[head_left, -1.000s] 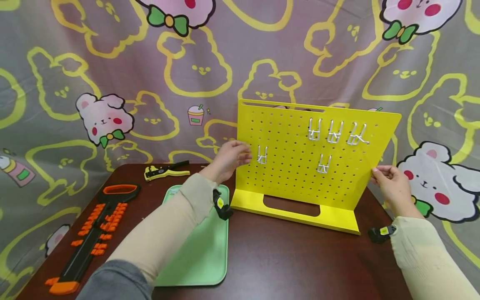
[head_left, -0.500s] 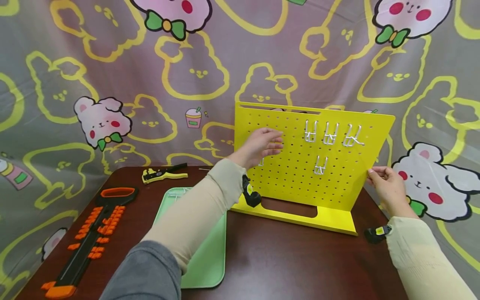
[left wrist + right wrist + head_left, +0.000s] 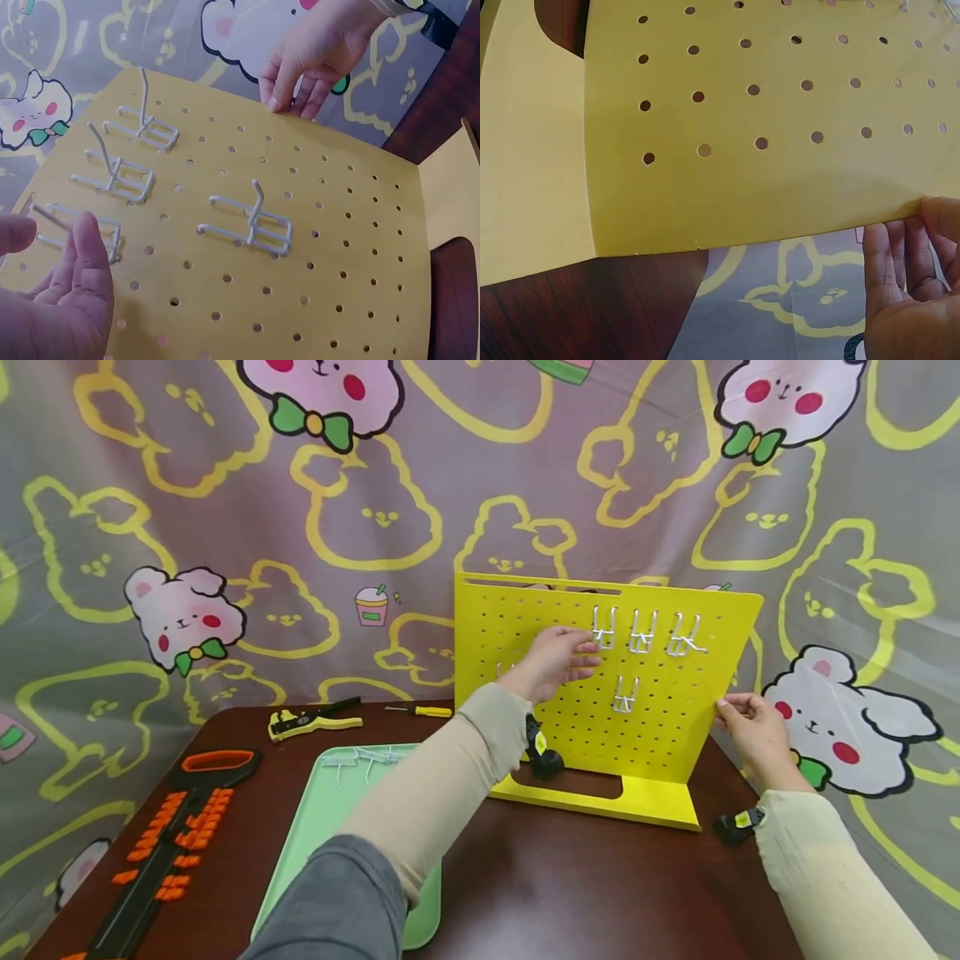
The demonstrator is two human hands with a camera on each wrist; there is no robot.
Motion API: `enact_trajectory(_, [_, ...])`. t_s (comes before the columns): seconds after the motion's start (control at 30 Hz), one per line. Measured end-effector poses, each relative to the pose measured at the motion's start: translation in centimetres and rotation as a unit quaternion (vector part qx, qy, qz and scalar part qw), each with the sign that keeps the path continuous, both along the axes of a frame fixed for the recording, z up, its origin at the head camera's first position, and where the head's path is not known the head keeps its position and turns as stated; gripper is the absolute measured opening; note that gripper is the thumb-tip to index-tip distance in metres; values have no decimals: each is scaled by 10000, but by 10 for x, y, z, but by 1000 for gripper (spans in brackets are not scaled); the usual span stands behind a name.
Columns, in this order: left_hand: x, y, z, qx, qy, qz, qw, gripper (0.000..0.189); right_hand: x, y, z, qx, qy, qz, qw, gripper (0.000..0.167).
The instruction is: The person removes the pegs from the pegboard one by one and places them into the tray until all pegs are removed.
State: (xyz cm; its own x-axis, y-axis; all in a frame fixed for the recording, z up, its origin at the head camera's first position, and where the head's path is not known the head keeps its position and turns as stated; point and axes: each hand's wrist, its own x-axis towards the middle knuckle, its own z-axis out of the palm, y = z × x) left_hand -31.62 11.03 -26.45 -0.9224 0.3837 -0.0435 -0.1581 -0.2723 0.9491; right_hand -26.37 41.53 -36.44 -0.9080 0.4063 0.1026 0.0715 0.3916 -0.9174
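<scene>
A yellow pegboard [image 3: 645, 760] stands upright on its bent foot at the right of the table. White wire hooks are fitted in it: three along the upper right and a lower hook [image 3: 626, 695] beneath them. My left hand [image 3: 558, 662] is raised before the board, partly covering another hook at the left. In the left wrist view, its thumb and fingers are spread on either side of the prong of the end hook [image 3: 114, 244] of the upper row. My right hand [image 3: 757, 735] pinches the board's right edge; the right wrist view shows the thumb [image 3: 939, 214] on the front face.
Left of the board lies a green tray [image 3: 300, 852] with several loose hooks [image 3: 367, 757] at its far end. Behind it are a yellow-handled wire stripper [image 3: 315, 723] and a screwdriver [image 3: 431, 711]. A black tool [image 3: 161, 835] with orange clips lies far left. A patterned curtain [image 3: 420, 460] hangs behind.
My left hand has moved right across the board, from its left edge to the upper row of hooks. The right hand keeps its grip on the edge. The view has shifted slightly.
</scene>
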Motion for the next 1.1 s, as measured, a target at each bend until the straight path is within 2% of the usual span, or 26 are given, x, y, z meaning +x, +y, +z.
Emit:
enact_trajectory(0.1, [0, 6, 4, 16, -45, 211, 9998, 11, -3, -3, 2, -9, 22, 45, 10000, 26])
enact_trajectory(0.2, [0, 12, 8, 312, -204, 315, 9988, 11, -5, -4, 1, -100, -3, 31, 9999, 21])
enact_trajectory(0.33, [1, 16, 6, 823, -575, 500, 9937, 13, -7, -9, -1, -178, -35, 18, 9998, 18])
enact_trajectory(0.43, [0, 14, 3, 1013, -682, 571, 9909, 18, -9, -12, -2, -137, 5, 27, 9999, 20])
enact_trajectory(0.63, [-1, 5, -3, 856, -491, 188, 9949, 13, -8, -10, -1, -143, 39, 87, 9999, 17])
enact_trajectory(0.77, [2, -5, -11, 625, -388, -22, 9973, 28, -5, -7, -2, -162, 38, 154, 9997, 17])
enact_trajectory(0.87, [5, -15, -17, 551, -305, -153, 9979, 32, -2, -4, -3, -205, 57, 178, 9996, 16])
enact_trajectory(0.97, [9, -29, -21, 525, -219, -171, 9982, 34, -1, -1, -3, -246, 88, 168, 9995, 15])
enact_trajectory(1.1, [13, -54, -21, 392, -141, 63, 9991, 37, -2, 2, -3, -187, 20, 95, 9998, 14])
